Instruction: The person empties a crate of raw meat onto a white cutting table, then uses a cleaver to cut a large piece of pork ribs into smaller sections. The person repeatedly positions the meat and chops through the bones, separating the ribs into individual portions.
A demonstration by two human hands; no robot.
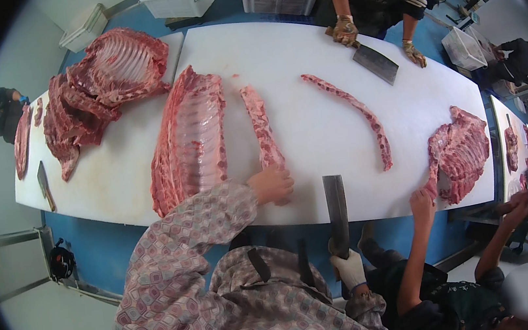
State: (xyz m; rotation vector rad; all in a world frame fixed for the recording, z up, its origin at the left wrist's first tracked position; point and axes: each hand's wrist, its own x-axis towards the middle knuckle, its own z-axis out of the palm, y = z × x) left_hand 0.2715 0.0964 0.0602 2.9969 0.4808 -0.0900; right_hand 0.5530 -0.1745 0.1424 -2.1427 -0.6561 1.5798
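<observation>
Left hand (271, 184) bare, pressed flat; right hand (349, 269) gloved, fisted grip.

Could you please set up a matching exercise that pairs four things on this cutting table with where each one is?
Things:
1. rib strip
2. cleaver
3. rib slab
4. thin curved rib strip

Places:
A. held in the gloved right hand at the near edge of the white cutting table
B. alone in mid-table, touched by nobody
C. under the bare left hand
D. just left of the rib strip

Pairs: 1-C, 2-A, 3-D, 4-B
</observation>
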